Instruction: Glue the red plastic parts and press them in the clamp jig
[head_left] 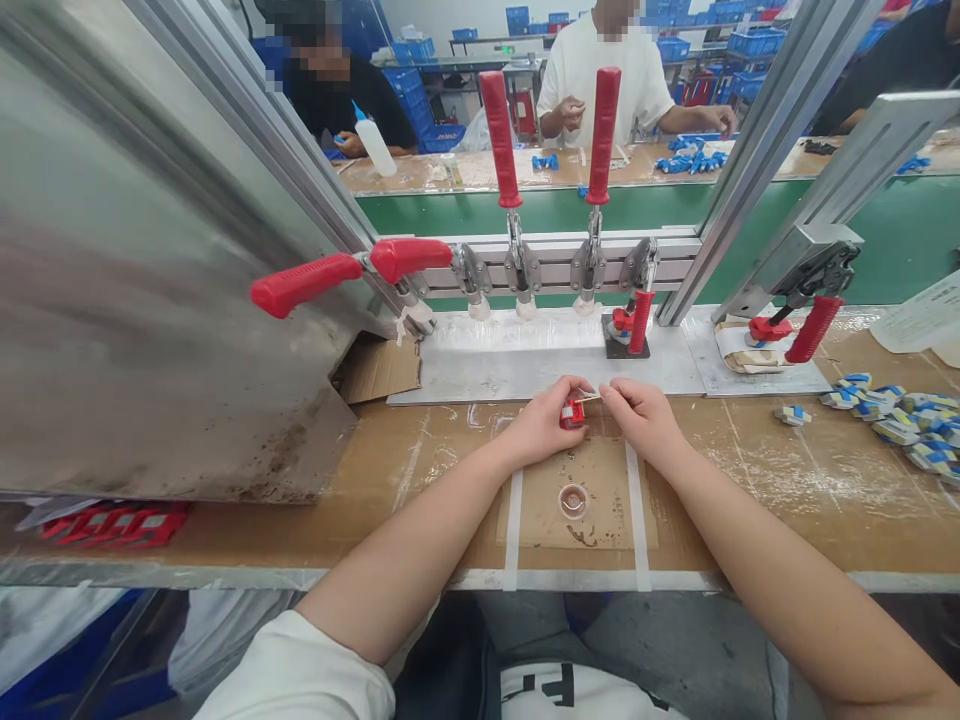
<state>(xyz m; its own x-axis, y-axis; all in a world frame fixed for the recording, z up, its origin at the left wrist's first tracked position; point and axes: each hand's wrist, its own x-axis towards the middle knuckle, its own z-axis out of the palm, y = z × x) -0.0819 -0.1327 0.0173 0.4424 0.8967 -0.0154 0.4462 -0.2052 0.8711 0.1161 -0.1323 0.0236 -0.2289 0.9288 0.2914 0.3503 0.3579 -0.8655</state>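
Observation:
My left hand (546,424) is closed around a small red plastic part (572,414) with a pale patch on it, held above the bench. A thin pale stick (589,398) is pinched in the fingers of my right hand (636,414), its tip reaching to the red part. Whether the tip touches the part I cannot make out. Below my hands a small clear cup (574,502) with a little brownish liquid sits on a stained cardboard sheet (536,515) between two white tape strips.
Toggle clamps with red handles (602,140) line a metal rail behind my hands. One clamp holds down a red part (622,322) on a black block. Blue-and-white wrapped pieces (896,430) lie at the right. A metal panel (165,250) bounds the left. People work across the bench.

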